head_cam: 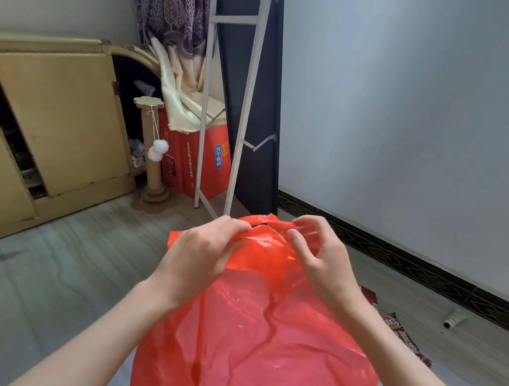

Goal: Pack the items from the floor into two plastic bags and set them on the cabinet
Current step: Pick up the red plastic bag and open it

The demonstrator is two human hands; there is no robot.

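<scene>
A red plastic bag [260, 333] hangs in front of me, crumpled and translucent, with its top edge held up. My left hand [203, 251] pinches the bag's upper left edge. My right hand [319, 253] grips the upper right edge, fingers curled over the plastic. The two hands are close together at the bag's mouth. On the floor to the right lie a dark snack wrapper [402, 335], a small white tube [453, 319] by the skirting, and something red [367, 293] partly hidden behind my right forearm. The yellow cabinet [54, 108] stands at the left.
A cardboard cat scratching post [154, 153] with white pompoms stands beside the cabinet. Behind it are a red carton [205, 160], a white metal rack [246, 101], a dark panel and a patterned curtain [171, 3]. A grey wall runs along the right.
</scene>
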